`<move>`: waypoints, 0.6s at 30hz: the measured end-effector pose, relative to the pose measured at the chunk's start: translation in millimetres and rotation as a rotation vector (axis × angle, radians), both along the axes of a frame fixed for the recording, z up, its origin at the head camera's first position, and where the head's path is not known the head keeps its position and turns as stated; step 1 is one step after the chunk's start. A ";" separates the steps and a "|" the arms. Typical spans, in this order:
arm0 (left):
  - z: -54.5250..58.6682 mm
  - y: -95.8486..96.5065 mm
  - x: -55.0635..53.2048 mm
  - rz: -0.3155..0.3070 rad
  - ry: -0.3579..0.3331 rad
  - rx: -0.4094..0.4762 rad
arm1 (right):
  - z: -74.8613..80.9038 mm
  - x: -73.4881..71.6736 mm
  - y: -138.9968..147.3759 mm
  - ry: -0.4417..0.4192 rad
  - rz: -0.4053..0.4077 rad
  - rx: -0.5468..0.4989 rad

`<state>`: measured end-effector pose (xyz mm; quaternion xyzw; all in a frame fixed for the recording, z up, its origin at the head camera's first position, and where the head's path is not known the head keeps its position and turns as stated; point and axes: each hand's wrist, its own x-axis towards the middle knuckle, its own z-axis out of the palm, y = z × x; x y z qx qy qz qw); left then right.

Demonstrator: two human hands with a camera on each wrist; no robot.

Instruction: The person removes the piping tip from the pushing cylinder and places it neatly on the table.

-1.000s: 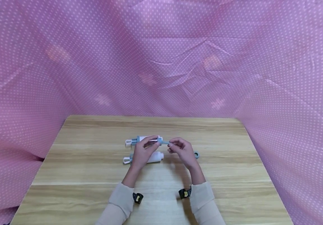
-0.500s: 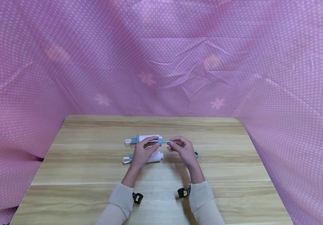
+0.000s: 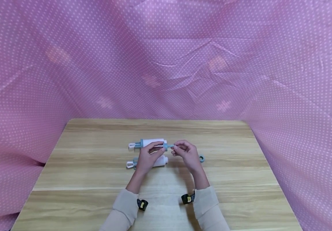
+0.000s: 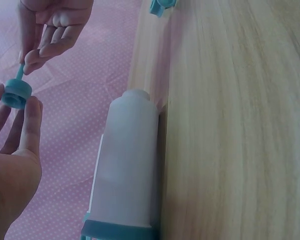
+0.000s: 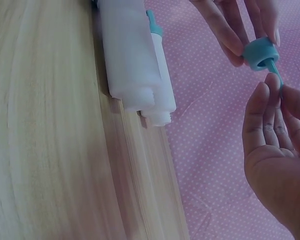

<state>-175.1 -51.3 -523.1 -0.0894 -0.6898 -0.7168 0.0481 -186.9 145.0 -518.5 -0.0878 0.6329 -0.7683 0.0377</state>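
My left hand (image 3: pixel 147 157) pinches a teal screw cap (image 4: pixel 16 94) between thumb and fingers, above the table. A thin teal stem (image 4: pixel 20 71) sticks out of the cap towards my right hand (image 3: pixel 188 156), whose thumb and fingertips pinch its free end. In the right wrist view the cap (image 5: pixel 259 52) shows its hollow side, with the stem slanting down from it. Two white plastic bottles lie on their sides under and behind my left hand: a nearer bottle (image 3: pixel 160 161), partly covered by that hand, and a farther bottle (image 3: pixel 154 142).
Both bottles have teal collars and white loop handles (image 3: pixel 130 164) pointing left. A teal ring-shaped piece (image 3: pixel 202 158) lies on the wooden table (image 3: pixel 96 179) just right of my right hand. Pink dotted cloth (image 3: pixel 166 64) hangs around the table's back and sides.
The cap has shifted slightly right along with my left fingers, and less of the stem shows between the hands. The ring-shaped piece shows a little more beside my right hand. The bottles stay put.
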 end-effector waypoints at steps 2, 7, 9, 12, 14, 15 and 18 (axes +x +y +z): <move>-0.9 0.3 0.2 -0.004 0.007 -0.004 | 0.1 0.0 -0.1 0.001 0.006 0.000; -3.4 0.5 0.3 0.003 0.008 -0.018 | 1.2 0.5 -1.1 0.001 0.025 0.008; -4.1 0.8 -0.1 0.012 0.004 -0.024 | 1.8 0.6 -1.4 -0.002 0.028 0.012; -3.6 2.1 -0.3 0.021 0.005 -0.032 | 3.0 1.3 -1.6 -0.004 0.029 0.015; -3.3 2.8 -0.1 0.024 0.012 -0.039 | 3.7 1.8 -1.8 -0.007 0.027 0.019; -3.4 2.9 -0.1 0.023 0.019 -0.039 | 4.1 2.1 -1.9 -0.009 0.027 0.021; -3.7 2.9 0.3 0.018 0.039 -0.047 | 5.0 3.0 -2.1 -0.014 0.026 0.025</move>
